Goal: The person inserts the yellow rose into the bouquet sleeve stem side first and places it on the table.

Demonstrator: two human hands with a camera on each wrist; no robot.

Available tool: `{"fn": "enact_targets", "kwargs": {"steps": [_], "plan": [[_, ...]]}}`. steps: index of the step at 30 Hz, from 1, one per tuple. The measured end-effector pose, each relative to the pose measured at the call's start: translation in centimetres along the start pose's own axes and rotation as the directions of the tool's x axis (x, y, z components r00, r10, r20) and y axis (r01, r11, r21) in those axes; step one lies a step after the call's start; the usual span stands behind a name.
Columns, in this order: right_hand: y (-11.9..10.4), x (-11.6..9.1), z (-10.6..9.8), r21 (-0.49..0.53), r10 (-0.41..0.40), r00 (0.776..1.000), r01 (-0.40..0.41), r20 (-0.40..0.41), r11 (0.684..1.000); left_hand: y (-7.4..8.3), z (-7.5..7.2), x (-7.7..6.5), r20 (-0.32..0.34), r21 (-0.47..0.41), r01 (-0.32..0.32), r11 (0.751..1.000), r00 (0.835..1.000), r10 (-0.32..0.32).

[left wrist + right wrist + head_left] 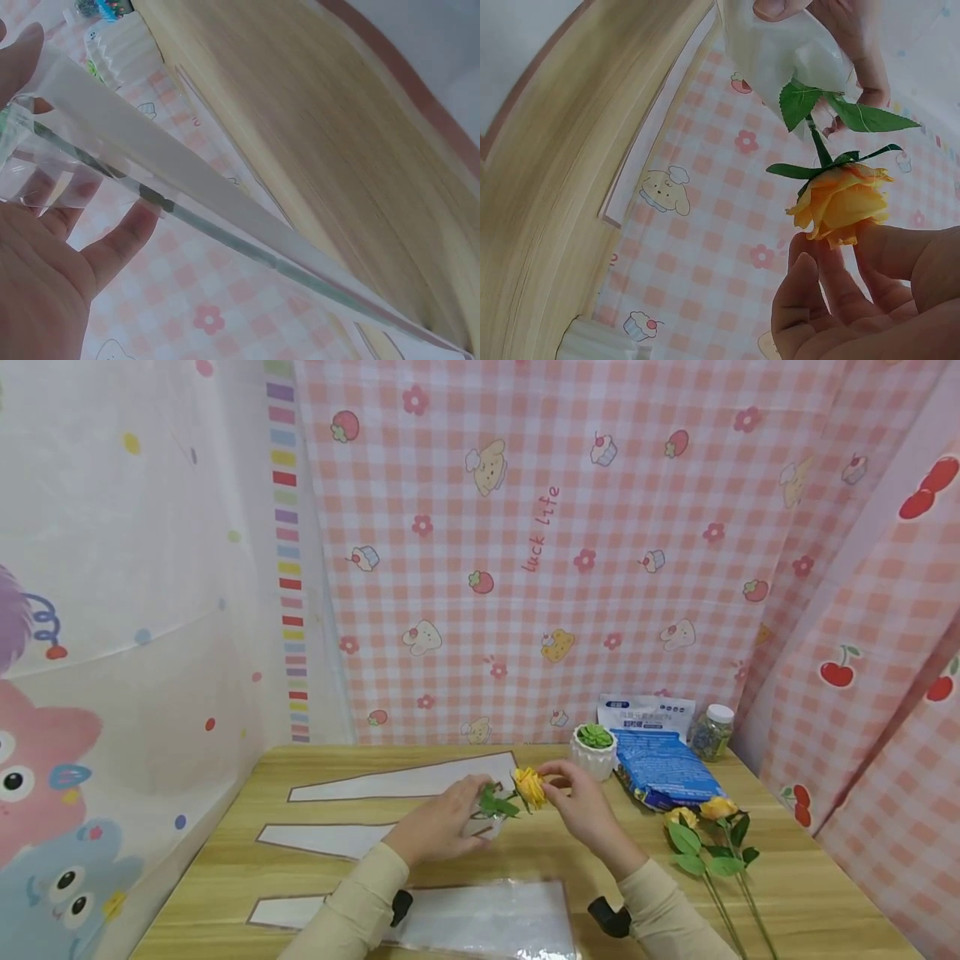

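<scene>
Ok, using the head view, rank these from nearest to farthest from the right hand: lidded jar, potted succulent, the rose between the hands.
1. Rose: touched by the right hand, on its left.
2. Potted succulent: just beyond the hand, left of the blue bag.
3. Lidded jar: back right of the table.

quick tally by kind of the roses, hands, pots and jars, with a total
Roses: 3
Hands (left hand, right hand): 2
Pot: 1
Jar: 1
Total: 7
</scene>
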State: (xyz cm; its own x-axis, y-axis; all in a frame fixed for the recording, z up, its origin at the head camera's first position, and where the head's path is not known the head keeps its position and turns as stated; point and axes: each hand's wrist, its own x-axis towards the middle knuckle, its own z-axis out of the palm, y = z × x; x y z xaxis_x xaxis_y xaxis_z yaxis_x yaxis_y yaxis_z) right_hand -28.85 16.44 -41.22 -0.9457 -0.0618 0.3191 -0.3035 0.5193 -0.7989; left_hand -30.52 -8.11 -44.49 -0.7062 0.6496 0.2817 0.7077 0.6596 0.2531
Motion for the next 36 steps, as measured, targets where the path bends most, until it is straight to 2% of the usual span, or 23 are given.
{"fn": "enact_targets", "kwargs": {"steps": [15, 21, 26, 33, 36], "plan": [[-0.5, 0.3, 0.7, 0.004, -0.018, 1.000, 0.018, -0.015, 1.000, 0.2, -0.2, 0.0, 0.010, 0.002, 0.036, 0.999, 0.999, -0.036], [-0.4, 0.0, 0.9, 0.016, -0.051, 0.999, 0.051, -0.006, 0.999, 0.1, -0.1, -0.1, 0.007, 0.004, 0.021, 1.000, 1.000, -0.021], [-0.7, -0.1, 1.1, 0.025, -0.068, 0.998, 0.068, -0.003, 0.997, 0.1, -0.1, -0.2, 0.018, -0.011, 0.040, 0.999, 0.999, -0.039], [-0.8, 0.0, 1.4, 0.003, -0.019, 1.000, 0.019, -0.025, 1.000, 0.1, -0.1, -0.2, 0.018, -0.017, 0.047, 0.999, 0.999, -0.047], [-0.8, 0.0, 1.5, 0.009, -0.025, 0.999, 0.025, -0.031, 1.000, 0.1, -0.1, -0.2, 0.012, -0.024, 0.044, 0.999, 0.999, -0.044]]}}
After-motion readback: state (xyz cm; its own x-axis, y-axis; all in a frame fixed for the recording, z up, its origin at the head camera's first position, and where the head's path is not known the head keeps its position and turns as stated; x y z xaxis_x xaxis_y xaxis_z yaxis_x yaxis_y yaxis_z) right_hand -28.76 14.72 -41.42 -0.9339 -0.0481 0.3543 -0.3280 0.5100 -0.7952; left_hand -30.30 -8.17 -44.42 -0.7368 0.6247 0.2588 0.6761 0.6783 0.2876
